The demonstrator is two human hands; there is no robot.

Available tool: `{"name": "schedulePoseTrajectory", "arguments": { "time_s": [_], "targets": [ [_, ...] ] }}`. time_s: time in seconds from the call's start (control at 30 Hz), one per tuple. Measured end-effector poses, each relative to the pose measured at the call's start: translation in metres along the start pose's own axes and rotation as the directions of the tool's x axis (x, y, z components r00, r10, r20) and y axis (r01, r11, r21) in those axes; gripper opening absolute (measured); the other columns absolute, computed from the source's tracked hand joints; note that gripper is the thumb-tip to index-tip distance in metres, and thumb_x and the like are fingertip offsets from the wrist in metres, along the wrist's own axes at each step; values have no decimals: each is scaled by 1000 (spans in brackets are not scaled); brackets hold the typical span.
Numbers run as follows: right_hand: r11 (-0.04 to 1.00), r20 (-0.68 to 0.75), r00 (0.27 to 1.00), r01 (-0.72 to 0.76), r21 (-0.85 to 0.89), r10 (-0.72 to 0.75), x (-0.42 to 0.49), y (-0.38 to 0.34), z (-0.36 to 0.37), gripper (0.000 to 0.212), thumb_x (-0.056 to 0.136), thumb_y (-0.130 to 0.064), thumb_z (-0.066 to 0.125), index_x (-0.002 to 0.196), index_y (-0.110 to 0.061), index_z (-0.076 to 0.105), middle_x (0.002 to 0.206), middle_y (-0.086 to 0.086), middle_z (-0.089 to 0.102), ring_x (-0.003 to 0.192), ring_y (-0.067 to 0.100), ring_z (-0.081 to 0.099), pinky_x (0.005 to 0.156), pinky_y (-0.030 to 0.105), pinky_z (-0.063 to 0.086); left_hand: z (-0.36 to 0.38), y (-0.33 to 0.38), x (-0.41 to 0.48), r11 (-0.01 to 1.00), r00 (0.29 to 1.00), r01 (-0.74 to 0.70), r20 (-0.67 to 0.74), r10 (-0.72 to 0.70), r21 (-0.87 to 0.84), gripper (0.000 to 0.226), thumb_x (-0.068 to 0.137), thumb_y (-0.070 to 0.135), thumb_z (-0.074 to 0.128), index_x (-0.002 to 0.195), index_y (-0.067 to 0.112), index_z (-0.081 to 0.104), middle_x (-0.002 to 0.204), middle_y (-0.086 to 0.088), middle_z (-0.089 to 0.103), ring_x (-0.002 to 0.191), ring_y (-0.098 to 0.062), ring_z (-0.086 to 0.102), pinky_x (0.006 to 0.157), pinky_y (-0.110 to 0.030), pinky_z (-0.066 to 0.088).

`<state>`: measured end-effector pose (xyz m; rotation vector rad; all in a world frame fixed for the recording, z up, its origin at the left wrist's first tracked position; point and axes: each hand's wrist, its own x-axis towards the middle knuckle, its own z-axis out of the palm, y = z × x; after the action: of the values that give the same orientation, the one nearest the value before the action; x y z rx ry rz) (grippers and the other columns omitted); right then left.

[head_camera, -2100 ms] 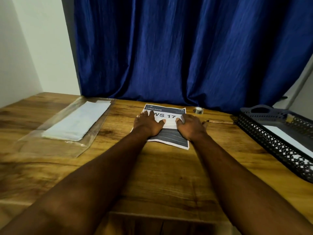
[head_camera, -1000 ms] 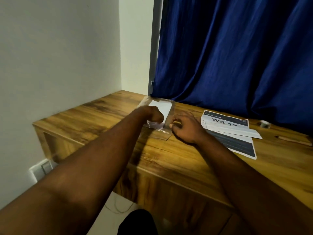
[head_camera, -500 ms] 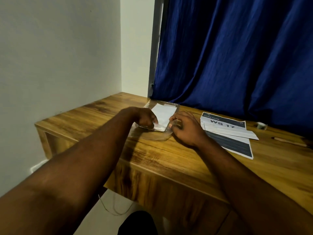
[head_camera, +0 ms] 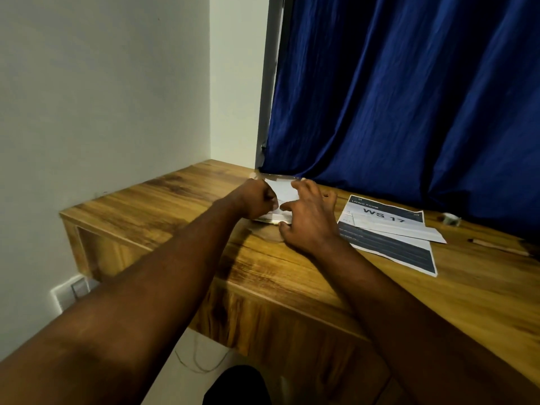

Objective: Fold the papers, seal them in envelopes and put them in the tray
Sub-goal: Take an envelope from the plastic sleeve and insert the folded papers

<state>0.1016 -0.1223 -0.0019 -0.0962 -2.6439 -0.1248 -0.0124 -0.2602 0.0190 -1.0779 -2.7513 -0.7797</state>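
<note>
A clear plastic sleeve (head_camera: pixel 271 221) with white envelopes (head_camera: pixel 283 189) inside lies at the table's far left, by the curtain. My left hand (head_camera: pixel 257 200) is closed in a fist, pinching an envelope at the sleeve's near end. My right hand (head_camera: pixel 309 219) is just to its right, fingers spread, with thumb and a finger holding the sleeve's near edge. The printed paper (head_camera: pixel 388 238), marked "WS 17", lies flat to the right of my hands with a white folded flap across it. The tray is out of view.
A small tape roll (head_camera: pixel 450 221) and a pencil (head_camera: pixel 496 247) lie at the back right near the blue curtain (head_camera: pixel 409 97). The white wall (head_camera: pixel 102 97) bounds the wooden table (head_camera: pixel 175 200) on the left. The table's front edge runs diagonally below my arms.
My hands left the paper and moved left to the envelope sleeve. Since half a second ago my left hand has closed into a fist on an envelope and my right fingers have spread.
</note>
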Motion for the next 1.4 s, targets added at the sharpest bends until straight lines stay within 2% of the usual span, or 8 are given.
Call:
{"name": "schedulePoseTrajectory", "arguments": {
  "time_s": [0.2,0.37,0.5,0.6,0.83,1.13,1.33,1.4],
  "targets": [
    [990,23,998,-56,-131,60,12,-4,8,30,92,-34,74,122,-32,78,170,3,33,158,27,18,119,65,16,3,0,0,999,1000,6,-29,-7,-31,22,98,21,74,116,11,79,114,-4,77,93,-12,65,83,-25,47],
    [995,-25,997,-71,-68,70,5,2,17,22,94,-31,71,115,-33,78,159,2,45,149,26,31,115,62,20,-4,-3,-4,1000,999,5,41,-4,-14,28,100,23,69,124,12,76,125,-6,75,104,-15,65,91,-27,47],
    [995,-130,988,-75,62,83,2,3,14,18,98,-30,65,114,-35,71,144,0,54,137,23,40,108,55,26,-7,-6,-6,999,972,46,230,-43,-8,61,92,33,77,148,18,57,147,-4,61,129,-23,58,108,-36,47],
    [988,-180,980,-59,142,84,2,5,16,20,97,-27,65,115,-35,69,144,-2,56,137,21,42,108,53,26,0,-12,-8,995,962,102,254,-98,-2,86,83,34,86,157,19,44,155,-4,51,134,-23,53,101,-32,47],
    [948,-340,940,97,302,12,-3,10,16,22,93,-21,61,113,-30,65,131,-6,58,126,16,47,99,39,23,12,-18,-9,995,994,99,39,-99,1,55,88,18,80,141,21,63,136,-6,67,111,-21,61,90,-30,46],
    [887,-471,870,98,451,144,-1,8,2,21,94,-25,38,103,-21,57,104,1,59,100,19,51,90,45,36,22,-21,-24,947,969,170,-132,-211,-272,69,78,15,91,140,14,61,132,-8,70,116,-23,66,102,-36,54],
    [771,-563,781,174,612,271,1,2,-25,30,100,-24,34,104,-12,61,94,-5,56,87,3,40,83,40,36,25,-20,-20,977,974,193,-100,-202,-90,54,86,26,84,134,11,65,129,-12,70,112,-29,67,101,-42,57],
    [724,-582,755,216,655,301,6,5,-38,29,102,-24,35,106,-11,60,92,-3,57,83,8,48,77,37,41,23,-17,-17,982,978,186,-98,-186,-8,49,87,28,81,129,9,66,126,-15,70,112,-32,66,99,-42,57]
  ]
}}
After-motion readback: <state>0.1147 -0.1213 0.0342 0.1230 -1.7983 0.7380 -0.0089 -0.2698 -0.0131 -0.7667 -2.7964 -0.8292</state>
